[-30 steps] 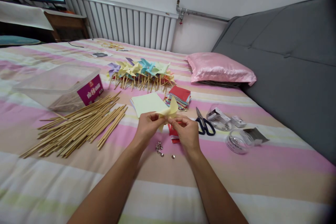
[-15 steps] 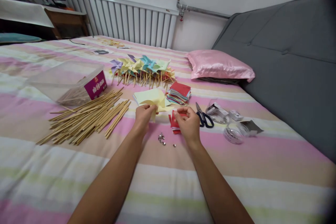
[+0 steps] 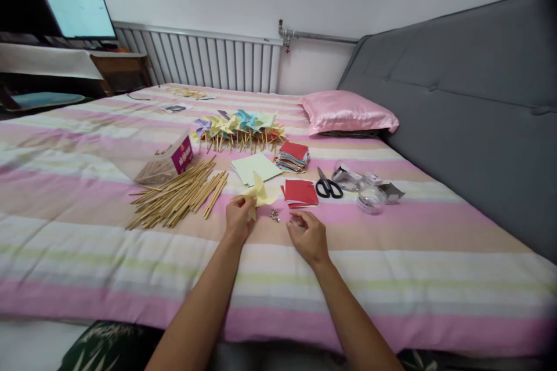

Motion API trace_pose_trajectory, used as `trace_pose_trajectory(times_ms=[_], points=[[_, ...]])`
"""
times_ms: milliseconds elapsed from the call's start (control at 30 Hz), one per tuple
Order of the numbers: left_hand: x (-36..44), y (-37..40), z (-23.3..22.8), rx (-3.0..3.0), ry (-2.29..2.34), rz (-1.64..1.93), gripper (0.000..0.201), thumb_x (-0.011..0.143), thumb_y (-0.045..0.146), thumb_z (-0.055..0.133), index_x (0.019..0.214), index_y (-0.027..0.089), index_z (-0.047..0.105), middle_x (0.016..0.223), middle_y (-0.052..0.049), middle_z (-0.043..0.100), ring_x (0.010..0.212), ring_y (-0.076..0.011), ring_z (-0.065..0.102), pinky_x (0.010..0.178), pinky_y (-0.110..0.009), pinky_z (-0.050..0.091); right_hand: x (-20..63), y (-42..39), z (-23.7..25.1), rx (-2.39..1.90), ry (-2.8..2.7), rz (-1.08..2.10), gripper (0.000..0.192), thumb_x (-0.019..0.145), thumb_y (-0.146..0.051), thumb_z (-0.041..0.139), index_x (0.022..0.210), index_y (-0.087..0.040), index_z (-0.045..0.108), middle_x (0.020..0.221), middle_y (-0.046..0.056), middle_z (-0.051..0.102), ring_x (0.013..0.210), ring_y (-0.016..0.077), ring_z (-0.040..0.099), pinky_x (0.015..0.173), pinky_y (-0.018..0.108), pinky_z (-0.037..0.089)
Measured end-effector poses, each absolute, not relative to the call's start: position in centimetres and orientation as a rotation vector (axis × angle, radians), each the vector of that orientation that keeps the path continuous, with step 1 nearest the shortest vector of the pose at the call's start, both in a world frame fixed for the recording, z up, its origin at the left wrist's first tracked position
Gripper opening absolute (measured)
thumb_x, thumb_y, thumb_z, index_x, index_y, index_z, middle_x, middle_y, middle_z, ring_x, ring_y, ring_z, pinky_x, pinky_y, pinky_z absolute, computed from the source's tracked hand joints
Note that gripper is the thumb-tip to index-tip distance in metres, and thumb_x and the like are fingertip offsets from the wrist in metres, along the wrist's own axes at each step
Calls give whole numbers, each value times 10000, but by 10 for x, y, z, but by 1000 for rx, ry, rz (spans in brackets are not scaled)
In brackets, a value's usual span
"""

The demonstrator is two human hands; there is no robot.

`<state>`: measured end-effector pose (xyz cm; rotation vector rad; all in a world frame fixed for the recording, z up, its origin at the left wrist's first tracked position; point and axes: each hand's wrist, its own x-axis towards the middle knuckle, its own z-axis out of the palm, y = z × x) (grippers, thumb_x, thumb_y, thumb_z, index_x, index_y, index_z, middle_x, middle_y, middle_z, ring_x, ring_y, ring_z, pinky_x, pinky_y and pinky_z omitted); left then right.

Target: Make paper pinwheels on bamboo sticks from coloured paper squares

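Note:
My left hand pinches a yellow paper pinwheel, its blades folded in and no stick on it. Just right of it lies a small heap of shiny metal fasteners on the striped bedspread. Beside that heap, my right hand is low over the bed with thumb and fingertips curled together; whatever is between them is too small or hidden to make out. A short stack of red paper squares lies beyond my right hand, and pale yellow squares lie behind the pinwheel.
Wooden sticks lie left, by a clear plastic box. Finished pinwheels rest farther back. A taller paper stack, dark-handled scissors and round clear containers are right. A pink pillow is near the headboard.
My left hand has drawn the pinwheel toward me, off the pale squares. My right hand has moved from over the red squares down beside the metal fasteners. The view has tilted up.

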<state>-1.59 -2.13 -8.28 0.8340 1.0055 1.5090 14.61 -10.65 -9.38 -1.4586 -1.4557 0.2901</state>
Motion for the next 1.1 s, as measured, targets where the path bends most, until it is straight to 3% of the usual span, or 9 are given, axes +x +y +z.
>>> trace_pose_trajectory(times_ms=[200, 500, 733, 900, 1100], points=[[-25, -36, -89, 882, 977, 1503, 194, 541, 220, 732, 503, 133, 562, 484, 36, 489, 454, -63, 433, 445, -194, 317, 144, -112, -98, -1622, -1544, 231, 236, 715, -172, 556, 922, -163, 668, 913, 73, 663, 837, 194, 596, 785, 293, 462], [-26, -43, -84, 815, 950, 1461, 255, 482, 237, 773, 483, 138, 537, 459, 44, 479, 428, -56, 423, 433, -193, 327, 144, -113, -101, -1644, -1569, 245, 158, 782, -225, 529, 805, -213, 685, 828, 32, 688, 750, 168, 612, 713, 265, 444], [-28, -49, -78, 727, 913, 1387, 309, 423, 272, 810, 562, 134, 571, 482, 30, 530, 447, -75, 483, 453, -199, 382, 140, -113, -101, -1686, -1507, 172, 178, 761, -256, 551, 887, -167, 641, 841, 60, 654, 781, 178, 599, 730, 274, 448], [-31, -56, -76, 713, 883, 1348, 330, 405, 277, 817, 578, 131, 577, 494, 29, 545, 452, -75, 494, 460, -198, 388, 138, -111, -104, -1719, -1508, 149, 127, 746, -273, 559, 741, -177, 642, 775, 58, 635, 758, 181, 589, 724, 281, 443], [-34, -60, -77, 716, 871, 1328, 303, 432, 262, 802, 558, 134, 558, 472, 35, 525, 436, -74, 484, 444, -195, 364, 137, -110, -104, -1734, -1542, 128, 128, 743, -274, 560, 711, -177, 636, 738, 47, 626, 729, 174, 581, 706, 271, 438]])
